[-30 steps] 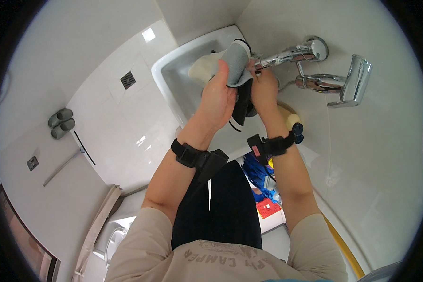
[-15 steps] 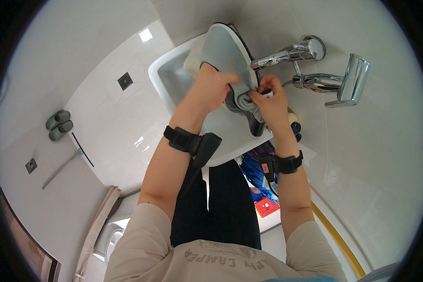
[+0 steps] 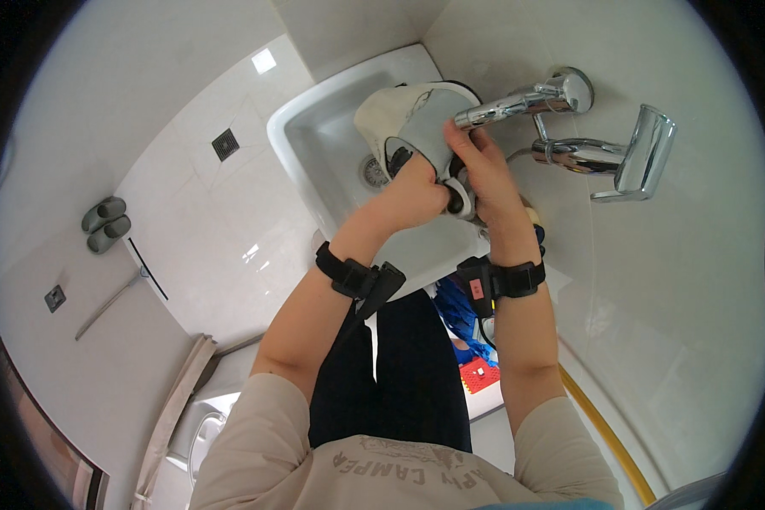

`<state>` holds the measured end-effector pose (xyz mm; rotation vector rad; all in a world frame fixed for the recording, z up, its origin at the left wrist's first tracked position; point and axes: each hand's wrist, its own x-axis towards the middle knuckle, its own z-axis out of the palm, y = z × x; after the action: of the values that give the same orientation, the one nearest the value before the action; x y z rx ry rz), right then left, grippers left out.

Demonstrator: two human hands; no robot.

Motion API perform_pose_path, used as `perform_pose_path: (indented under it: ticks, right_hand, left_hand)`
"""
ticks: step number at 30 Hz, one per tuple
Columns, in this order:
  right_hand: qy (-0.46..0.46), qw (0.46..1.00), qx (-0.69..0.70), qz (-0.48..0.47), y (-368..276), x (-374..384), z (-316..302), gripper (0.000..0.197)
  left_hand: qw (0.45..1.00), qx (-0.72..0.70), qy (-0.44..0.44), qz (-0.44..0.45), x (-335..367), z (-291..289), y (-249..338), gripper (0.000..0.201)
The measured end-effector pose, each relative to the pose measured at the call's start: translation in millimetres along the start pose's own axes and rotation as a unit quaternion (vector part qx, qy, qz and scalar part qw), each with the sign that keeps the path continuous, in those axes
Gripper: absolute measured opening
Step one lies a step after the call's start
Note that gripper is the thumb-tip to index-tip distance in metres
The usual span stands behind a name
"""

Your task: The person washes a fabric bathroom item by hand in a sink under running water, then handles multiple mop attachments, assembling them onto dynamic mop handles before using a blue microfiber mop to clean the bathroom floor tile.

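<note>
A soft cream-and-grey piece with dark edging [image 3: 434, 121], whose exact kind I cannot make out, is held over the right part of the white washbasin [image 3: 292, 136]. Its cream side faces left and carries a thin dark line pattern; the grey side lies below the spout. My left hand [image 3: 410, 199] is closed on its near edge, the fingers curled and partly hidden. My right hand [image 3: 490, 174] grips it from the right, thumb towards the spout tip, other fingers mostly out of sight. Both wrists wear black straps with small devices.
A chrome tap [image 3: 518, 100] reaches from the right wall over the basin. Beside it hangs a chrome fitting [image 3: 646, 153]. The drain [image 3: 372, 172] shows left of the piece. Under the basin lie blue bundles [image 3: 461, 314] and a red tray [image 3: 479, 374]. Grey slippers [image 3: 106, 224] stand far left.
The piece has been turned and lowered, so its cream side and the drain now show. My left hand has moved nearer and right; my right thumb has shifted up towards the spout.
</note>
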<state>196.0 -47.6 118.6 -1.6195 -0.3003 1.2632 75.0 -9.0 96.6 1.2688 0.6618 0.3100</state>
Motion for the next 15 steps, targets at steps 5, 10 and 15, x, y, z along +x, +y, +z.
perform_pose_path:
  ticks: [5, 10, 15]
  right_hand:
    - [0.041, 0.996, 0.010, -0.074, -1.0, -4.8, 16.7, 0.035]
    - [-0.008, 0.999, 0.029, -0.039, -4.3, -14.3, 8.5, 0.033]
    - [0.044, 0.999, 0.009, -0.011, -0.7, -10.7, -9.8, 0.037]
  left_hand:
    - [0.971, -0.228, 0.009, -0.068, 6.7, -2.4, -36.4, 0.039]
    - [0.728, -0.672, 0.115, -0.074, 23.6, -11.9, 0.5, 0.038]
    - [0.636, -0.750, 0.181, -0.024, 46.9, -39.0, -35.7, 0.041]
